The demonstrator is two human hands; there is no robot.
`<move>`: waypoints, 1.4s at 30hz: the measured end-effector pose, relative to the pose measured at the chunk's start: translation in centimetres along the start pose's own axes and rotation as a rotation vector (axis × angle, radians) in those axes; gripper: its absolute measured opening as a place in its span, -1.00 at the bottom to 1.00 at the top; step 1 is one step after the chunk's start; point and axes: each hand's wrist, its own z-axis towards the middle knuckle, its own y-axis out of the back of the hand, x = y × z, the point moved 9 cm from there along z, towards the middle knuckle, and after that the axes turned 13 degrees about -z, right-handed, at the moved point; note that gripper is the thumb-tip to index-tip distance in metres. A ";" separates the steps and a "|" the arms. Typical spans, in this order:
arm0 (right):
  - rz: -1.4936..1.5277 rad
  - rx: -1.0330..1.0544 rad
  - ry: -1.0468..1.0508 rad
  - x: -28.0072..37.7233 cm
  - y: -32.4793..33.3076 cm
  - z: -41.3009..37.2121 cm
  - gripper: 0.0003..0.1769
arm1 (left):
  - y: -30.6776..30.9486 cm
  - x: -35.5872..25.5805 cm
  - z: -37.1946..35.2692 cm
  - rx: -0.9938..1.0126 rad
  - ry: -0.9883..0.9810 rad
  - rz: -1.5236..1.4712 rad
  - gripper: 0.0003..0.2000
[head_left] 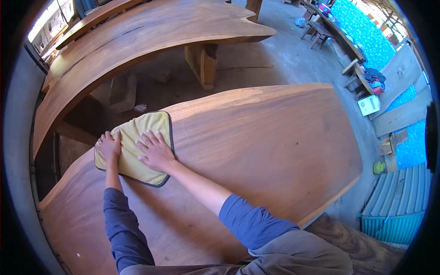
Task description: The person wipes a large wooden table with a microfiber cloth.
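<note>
A yellow cloth with a dark stitched border (133,128) lies spread over the far left edge of a brown wooden tabletop (266,146). My left hand (109,145) rests on the cloth's left side, its fingers extended on the fabric. To the right, my right hand (157,152) presses palm down on the cloth with its fingers spread. Neither hand is closed round anything. Part of the tabletop's near edge is hidden by my arms and clothing.
Beyond a gap stands a second long wooden table (151,32) on a thick wooden leg (201,66). At right are a white box (369,105), a small bench (318,31), a green container (379,167) and corrugated sheeting (396,197). A dark wooden slab (353,243) lies near my right side.
</note>
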 end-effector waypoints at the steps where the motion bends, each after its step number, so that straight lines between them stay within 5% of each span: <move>1: 0.005 -0.027 -0.021 -0.6 0.1 0.4 -0.40 | -0.6 -0.5 0.8 0.005 -0.009 0.004 -0.48; 16: -0.122 -0.101 -0.324 -14.1 2.5 -5.2 -0.41 | -7.1 -16.8 -0.5 0.074 -0.165 -0.115 -0.47; 22: -0.169 -0.129 -0.462 -24.8 8.0 -12.7 -0.42 | -8.8 -32.0 -4.3 0.087 -0.311 -0.153 -0.51; 30: -0.254 -0.095 -0.643 -24.6 5.6 -16.2 -0.40 | -10.1 -32.1 -6.7 0.071 -0.393 -0.296 -0.50; 42: -0.367 -0.001 -0.717 -25.4 3.3 -20.4 -0.33 | -14.8 -34.4 -9.3 0.340 -0.480 -0.254 -0.33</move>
